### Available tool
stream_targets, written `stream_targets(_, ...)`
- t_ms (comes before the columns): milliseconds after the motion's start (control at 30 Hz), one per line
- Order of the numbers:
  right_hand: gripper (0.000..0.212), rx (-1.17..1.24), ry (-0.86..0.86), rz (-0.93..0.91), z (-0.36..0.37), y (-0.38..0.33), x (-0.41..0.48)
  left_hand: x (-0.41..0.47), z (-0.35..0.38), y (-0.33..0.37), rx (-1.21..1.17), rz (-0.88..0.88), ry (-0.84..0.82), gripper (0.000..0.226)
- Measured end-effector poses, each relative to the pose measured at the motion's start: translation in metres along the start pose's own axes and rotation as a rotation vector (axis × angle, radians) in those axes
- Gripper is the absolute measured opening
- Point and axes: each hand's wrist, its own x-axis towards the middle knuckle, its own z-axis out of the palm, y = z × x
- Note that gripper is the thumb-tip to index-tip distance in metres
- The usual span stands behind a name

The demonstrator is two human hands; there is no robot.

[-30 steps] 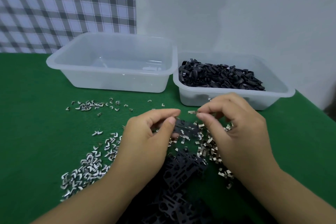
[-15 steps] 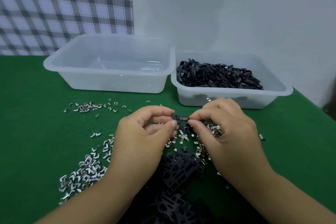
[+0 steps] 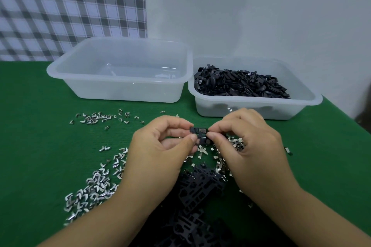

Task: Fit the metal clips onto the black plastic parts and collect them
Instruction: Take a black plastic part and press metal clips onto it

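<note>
Now, mid-fit: both hands sit just above the bench (image 3: 40,136). The left hand (image 3: 158,146) pinches the small black plastic part (image 3: 195,130) between thumb and curled fingers (image 3: 172,123). The right hand (image 3: 247,142) pinches the metal clip (image 3: 203,130) against that part's edge. I judge the clip only partly seated.

To do it well, I'd hold the part square and push the clip straight on without twisting. A slip would lose it among the loose clips (image 3: 94,186).

I take the right tub (image 3: 313,100), with its heap of black pieces (image 3: 241,84), to be for collection.

Surroundings: the bench has a green cover. A second clear tub (image 3: 120,94) stands left of the first. Black moulded frames (image 3: 200,186) lie beneath the wrists. A checked cloth (image 3: 70,6) and a white wall (image 3: 261,16) are behind.
</note>
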Motion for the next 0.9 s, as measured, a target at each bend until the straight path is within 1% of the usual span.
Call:
stream_targets(433,0.003,-0.031,0.018,-0.034,-0.0007,0.0022,-0.0004,-0.0009,-0.0003,0.0015,-0.007,0.015,-0.069,0.025)
stream_targets(567,0.005,0.003,-0.018,-0.039,-0.0005,0.0015,0.0001,-0.0017,-0.0007,0.0013,0.017,0.016,-0.091,0.025)
stream_targets(700,0.004,0.062,-0.104,0.041,-0.0009,-0.0031,0.0005,-0.0015,0.0003,-0.0008,0.080,0.043,-0.056,0.025)
stream_targets(800,0.003,0.118,-0.133,0.122,-0.0014,-0.0059,0.0015,-0.0018,0.0007,-0.0012,0.105,0.072,-0.036,0.027)
stream_targets(900,0.012,0.138,-0.137,0.166,-0.0019,-0.0070,0.0020,-0.0029,0.0000,-0.0008,0.113,0.099,-0.036,0.029)
